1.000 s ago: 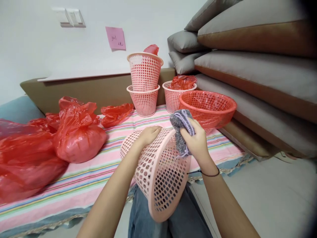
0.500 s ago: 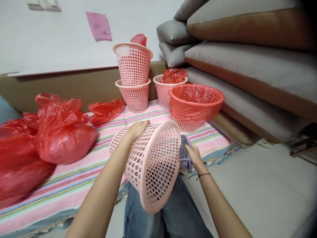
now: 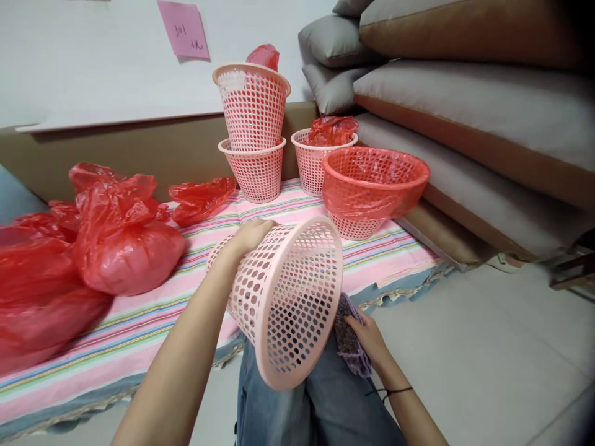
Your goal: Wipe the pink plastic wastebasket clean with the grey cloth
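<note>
My left hand [image 3: 251, 235] grips the top edge of a pale pink perforated basket [image 3: 283, 303], which lies tilted on its side over my lap with its mouth facing me and to the right. My right hand [image 3: 369, 339] is closed on a grey and purple cloth [image 3: 349, 341], held low against my jeans just right of the basket's rim. A black band circles my right wrist.
A striped pink cloth [image 3: 186, 303] covers a low bed. On it sit two stacked pink baskets [image 3: 253, 133], a third holding a red bag [image 3: 320, 155], a red-lined wide basket [image 3: 372, 186] and several stuffed red plastic bags [image 3: 121, 235]. Grey cushions [image 3: 465, 111] are piled on the right.
My right hand has carried the cloth down from above the basket's rim to my lap beside it. The basket has tipped slightly; the view has shifted.
</note>
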`<control>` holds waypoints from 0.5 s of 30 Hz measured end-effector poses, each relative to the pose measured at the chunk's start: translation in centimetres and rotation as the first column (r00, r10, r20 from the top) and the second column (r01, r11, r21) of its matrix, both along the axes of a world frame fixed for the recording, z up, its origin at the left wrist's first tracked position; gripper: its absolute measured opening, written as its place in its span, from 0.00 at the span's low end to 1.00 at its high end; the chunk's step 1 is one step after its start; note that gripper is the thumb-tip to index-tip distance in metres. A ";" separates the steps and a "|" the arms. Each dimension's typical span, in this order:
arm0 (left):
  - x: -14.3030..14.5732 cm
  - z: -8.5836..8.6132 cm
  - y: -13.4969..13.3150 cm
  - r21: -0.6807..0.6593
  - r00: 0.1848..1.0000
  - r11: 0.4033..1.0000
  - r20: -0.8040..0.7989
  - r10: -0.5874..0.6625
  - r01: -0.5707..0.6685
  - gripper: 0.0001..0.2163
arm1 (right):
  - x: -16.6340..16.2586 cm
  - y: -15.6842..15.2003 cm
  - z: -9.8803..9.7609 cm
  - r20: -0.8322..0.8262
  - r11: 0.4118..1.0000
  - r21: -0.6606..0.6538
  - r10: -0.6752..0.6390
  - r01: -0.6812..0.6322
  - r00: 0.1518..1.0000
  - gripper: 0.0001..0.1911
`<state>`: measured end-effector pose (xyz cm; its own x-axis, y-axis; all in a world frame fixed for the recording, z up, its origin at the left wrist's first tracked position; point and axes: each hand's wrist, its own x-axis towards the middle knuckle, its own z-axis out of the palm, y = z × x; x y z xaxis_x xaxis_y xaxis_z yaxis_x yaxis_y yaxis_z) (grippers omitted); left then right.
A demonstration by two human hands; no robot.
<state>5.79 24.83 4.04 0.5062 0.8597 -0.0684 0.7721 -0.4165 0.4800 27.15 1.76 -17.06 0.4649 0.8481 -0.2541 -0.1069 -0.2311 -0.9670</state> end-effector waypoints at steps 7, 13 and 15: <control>-0.4 -0.2 -0.4 -0.097 0.977 0.980 0.141 -0.160 0.174 0.24 | 3.0 -0.4 2.8 0.107 0.992 0.021 -0.127 0.126 0.986 0.26; -0.2 -1.4 0.2 -0.141 0.967 0.971 0.194 -0.166 0.195 0.26 | 1.0 0.6 3.3 0.144 0.999 0.043 -0.010 0.004 0.990 0.22; -0.2 -1.5 0.2 -0.133 0.960 0.968 0.216 -0.180 0.212 0.26 | 0.3 -0.1 3.2 0.144 0.999 0.033 0.029 -0.034 0.989 0.21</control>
